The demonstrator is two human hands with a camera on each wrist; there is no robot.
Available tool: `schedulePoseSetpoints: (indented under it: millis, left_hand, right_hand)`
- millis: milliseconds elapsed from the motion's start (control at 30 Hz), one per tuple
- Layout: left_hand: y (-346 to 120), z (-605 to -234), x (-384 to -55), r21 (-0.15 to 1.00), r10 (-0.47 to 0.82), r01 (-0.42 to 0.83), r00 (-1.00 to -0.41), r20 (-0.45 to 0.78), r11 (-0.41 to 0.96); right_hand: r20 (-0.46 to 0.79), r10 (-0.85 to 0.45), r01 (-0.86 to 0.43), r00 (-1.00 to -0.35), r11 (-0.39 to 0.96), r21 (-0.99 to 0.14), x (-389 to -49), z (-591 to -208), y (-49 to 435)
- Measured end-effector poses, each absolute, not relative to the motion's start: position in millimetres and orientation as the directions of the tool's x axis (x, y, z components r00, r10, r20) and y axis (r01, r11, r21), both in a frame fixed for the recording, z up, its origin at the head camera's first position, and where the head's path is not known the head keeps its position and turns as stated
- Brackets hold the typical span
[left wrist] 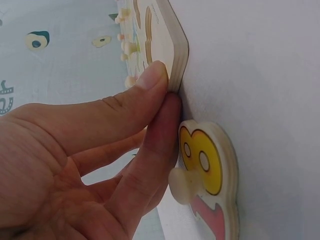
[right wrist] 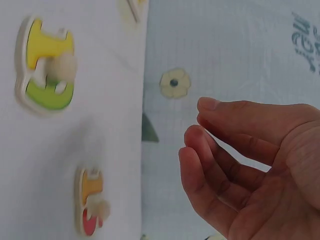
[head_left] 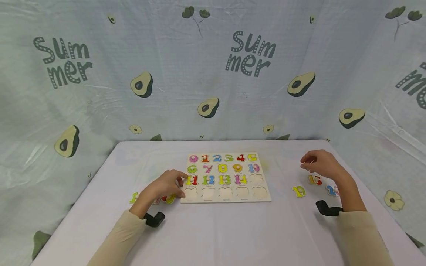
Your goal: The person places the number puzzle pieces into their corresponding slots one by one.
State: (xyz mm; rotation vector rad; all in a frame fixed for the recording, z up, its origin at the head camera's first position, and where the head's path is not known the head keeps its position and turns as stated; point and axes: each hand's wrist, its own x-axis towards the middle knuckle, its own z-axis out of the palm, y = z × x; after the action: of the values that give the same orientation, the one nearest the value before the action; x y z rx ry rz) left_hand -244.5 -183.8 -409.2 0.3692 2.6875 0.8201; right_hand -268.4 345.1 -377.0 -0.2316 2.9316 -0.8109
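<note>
A wooden number puzzle board (head_left: 229,203) lies flat on the table, its upper rows filled with coloured number pieces. At its left edge my left hand (head_left: 168,183) pinches the board's corner, thumb on top and a finger against the side. Just beside those fingers lies a yellow-and-red 18 piece (left wrist: 207,162) with a round knob; other pieces there are partly hidden by the hand. Over the table's right side hovers my right hand (head_left: 321,163), fingers loosely curled around nothing. Near it lie a 15 piece (head_left: 315,180), a yellow-green 19 piece (head_left: 298,191) and a blue piece (head_left: 332,190), partly covered by the wrist.
In the board, the bottom row and the last slot of the row above show bare recesses. A green-yellow piece (head_left: 134,198) lies left of my left wrist. Behind the white table (head_left: 233,236) hangs a printed curtain (head_left: 173,51).
</note>
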Motion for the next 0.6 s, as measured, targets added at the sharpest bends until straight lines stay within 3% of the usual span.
schedulePoseSetpoints:
  millis: [600]
  left_hand:
    - [-184,-411,-246,0.574,0.319,0.140,-0.921,-0.223,0.806]
  right_hand:
    - [-0.264,-0.107,0.051,-0.959,0.848,-0.528,-271,-404,393]
